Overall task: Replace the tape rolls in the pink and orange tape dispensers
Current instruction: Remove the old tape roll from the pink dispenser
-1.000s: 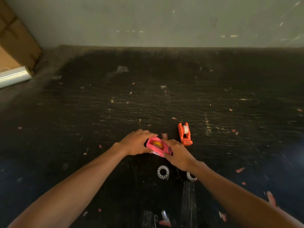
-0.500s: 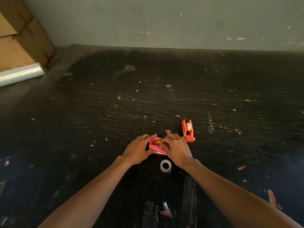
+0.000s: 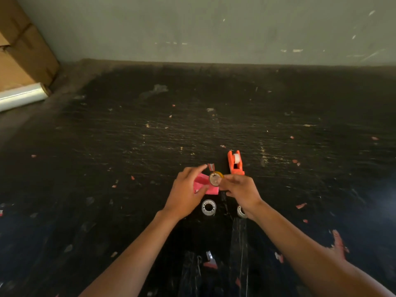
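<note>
Old roll [image 3: 216, 179] out of pink dispenser [image 3: 202, 185] – my right hand [image 3: 242, 190] pinches it at fingertips, held just above cradle
Left hand [image 3: 186, 192] clamped round pink body, steadying it on floor [image 3: 128, 146]
Half second ago both hands covered dispenser, roll seated – now cradle looks empty, ready for refill
Fresh roll [image 3: 208, 207] lies just behind dispenser, near my wrists
Orange dispenser [image 3: 235, 163] untouched, white roll inside

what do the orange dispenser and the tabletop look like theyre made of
Orange dispenser: likely moulded plastic, going by its uniform bright colour and smooth, slightly glossy faces.
Tabletop: a black painted or coated board, possibly wood; scratches expose a paler layer beneath.
</note>
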A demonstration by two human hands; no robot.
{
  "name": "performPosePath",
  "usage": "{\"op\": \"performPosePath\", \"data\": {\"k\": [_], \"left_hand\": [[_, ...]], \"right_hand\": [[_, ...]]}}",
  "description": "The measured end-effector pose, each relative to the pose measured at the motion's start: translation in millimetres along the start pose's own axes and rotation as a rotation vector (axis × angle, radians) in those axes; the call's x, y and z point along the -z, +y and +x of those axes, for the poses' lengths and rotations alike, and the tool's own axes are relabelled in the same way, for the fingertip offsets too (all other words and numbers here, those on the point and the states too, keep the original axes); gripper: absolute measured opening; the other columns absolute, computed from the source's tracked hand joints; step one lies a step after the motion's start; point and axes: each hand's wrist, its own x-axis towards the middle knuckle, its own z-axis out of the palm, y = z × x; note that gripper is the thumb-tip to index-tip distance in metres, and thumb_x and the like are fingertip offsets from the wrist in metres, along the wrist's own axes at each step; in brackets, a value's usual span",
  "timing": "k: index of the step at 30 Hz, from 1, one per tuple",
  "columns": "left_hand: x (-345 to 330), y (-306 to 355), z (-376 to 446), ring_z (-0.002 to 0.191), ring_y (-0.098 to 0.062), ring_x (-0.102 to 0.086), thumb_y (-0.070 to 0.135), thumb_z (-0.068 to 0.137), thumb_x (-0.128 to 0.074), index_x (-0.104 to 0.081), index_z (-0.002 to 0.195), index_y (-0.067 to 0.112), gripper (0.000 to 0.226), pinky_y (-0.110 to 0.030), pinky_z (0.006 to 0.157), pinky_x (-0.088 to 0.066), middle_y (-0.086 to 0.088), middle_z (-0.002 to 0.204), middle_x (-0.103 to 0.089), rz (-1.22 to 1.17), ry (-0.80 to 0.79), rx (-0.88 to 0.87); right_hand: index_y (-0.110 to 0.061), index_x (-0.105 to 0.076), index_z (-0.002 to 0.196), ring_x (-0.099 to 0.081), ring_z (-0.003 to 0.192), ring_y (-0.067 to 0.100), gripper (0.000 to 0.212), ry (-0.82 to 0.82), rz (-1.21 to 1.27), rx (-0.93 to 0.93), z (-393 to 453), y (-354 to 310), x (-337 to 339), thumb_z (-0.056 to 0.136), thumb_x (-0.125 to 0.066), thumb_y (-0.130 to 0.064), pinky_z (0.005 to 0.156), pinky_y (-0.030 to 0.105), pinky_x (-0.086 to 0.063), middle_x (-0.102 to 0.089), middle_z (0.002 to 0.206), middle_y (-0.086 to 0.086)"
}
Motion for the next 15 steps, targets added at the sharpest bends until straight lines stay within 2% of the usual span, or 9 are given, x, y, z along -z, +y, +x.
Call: {"op": "performPosePath", "data": {"k": [2,4,9,13,15], "left_hand": [[-8,14,-12,0.12,-0.004,-0.054,0.025,0.089,-0.072,-0.057,0.136,0.033,0.05,-0.034,0.106,-0.048,0.009,0.127,-0.057,-0.081,0.018,-0.085],[-14,21,-23,0.116,-0.001,-0.056,0.024,0.088,-0.073,-0.064,0.13,0.031,0.044,-0.031,0.104,-0.049,0.011,0.123,-0.059,-0.125,0.01,-0.089],[-19,30,-37,0.11,0.0,-0.057,0.022,0.089,-0.072,-0.067,0.126,0.028,0.038,-0.021,0.097,-0.049,0.01,0.119,-0.06,-0.128,0.005,-0.074],[-17,40,-42,0.113,-0.001,-0.06,0.014,0.092,-0.069,-0.068,0.12,0.022,0.029,-0.016,0.094,-0.049,0.01,0.118,-0.066,-0.248,0.137,-0.082],[-15,41,-45,0.106,-0.001,-0.064,0.011,0.092,-0.067,-0.069,0.117,0.023,0.028,-0.013,0.086,-0.051,0.011,0.114,-0.07,-0.371,0.187,-0.015]], "right_hand": [[-0.01,-0.075,0.101,-0.068,0.098,0.021,0.019,-0.031,0.092,-0.088,-13,7,5,0.088,-0.072,-0.022,0.091,0.038,-0.05,-0.076,0.102,0.012],[-0.006,-0.073,0.108,-0.068,0.099,0.022,0.023,-0.058,0.187,-0.173,-26,13,10,0.09,-0.068,-0.021,0.092,0.04,-0.05,-0.076,0.106,0.012],[-0.006,-0.074,0.109,-0.067,0.1,0.022,0.025,-0.062,0.261,-0.234,-43,19,19,0.094,-0.064,-0.023,0.092,0.039,-0.049,-0.077,0.107,0.009],[-0.007,-0.069,0.105,-0.066,0.109,0.026,0.016,-0.032,0.375,-0.232,-47,16,20,0.096,-0.06,-0.017,0.092,0.039,-0.049,-0.074,0.112,0.012],[-0.004,-0.066,0.104,-0.065,0.111,0.028,0.014,0.007,0.384,-0.195,-50,15,22,0.094,-0.063,-0.013,0.089,0.037,-0.052,-0.07,0.113,0.016]]}}
